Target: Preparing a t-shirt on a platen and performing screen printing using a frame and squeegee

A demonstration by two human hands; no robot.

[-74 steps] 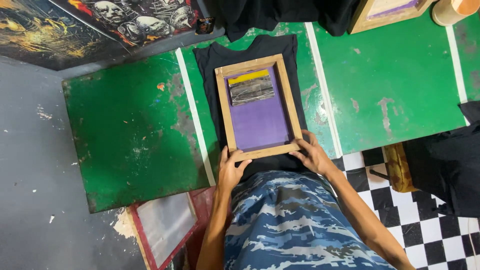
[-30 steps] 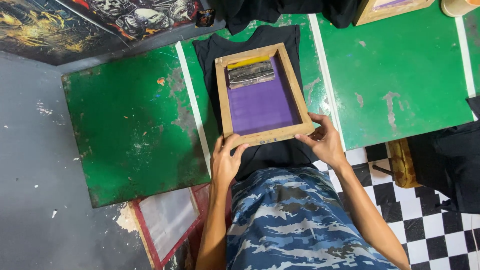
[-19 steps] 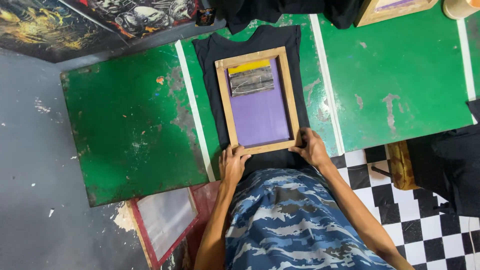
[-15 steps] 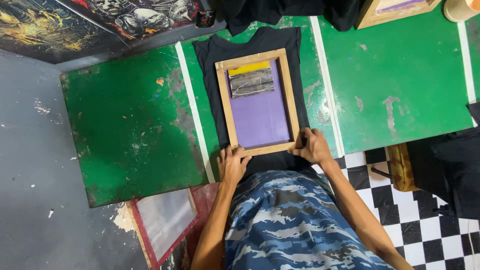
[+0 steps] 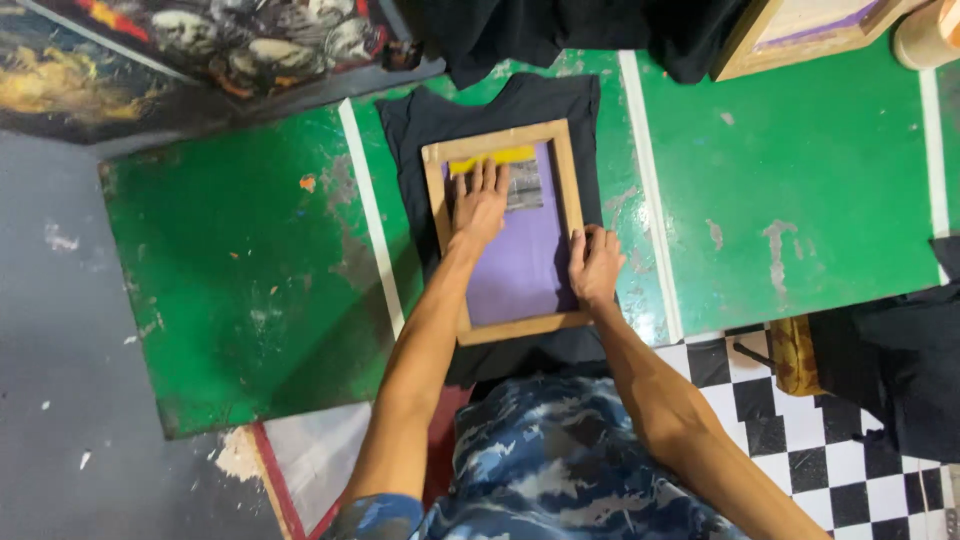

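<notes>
You are working at the green table (image 5: 800, 200). The black shirt (image 5: 500, 110) is lying flat on it, and the wooden screen frame (image 5: 500, 135) is resting on top of the shirt. Your left hand (image 5: 480, 205) is lying open, fingers spread, inside the frame at its far end, covering the squeegee (image 5: 522, 185). Your right hand (image 5: 595, 265) is pressing, fingers loosely together, on the frame's right rail near the near corner.

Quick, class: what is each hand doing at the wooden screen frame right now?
Left hand: open, fingers flat on the squeegee inside the wooden screen frame.
Right hand: open, pressing on the frame's right edge, no closed grip.
</notes>
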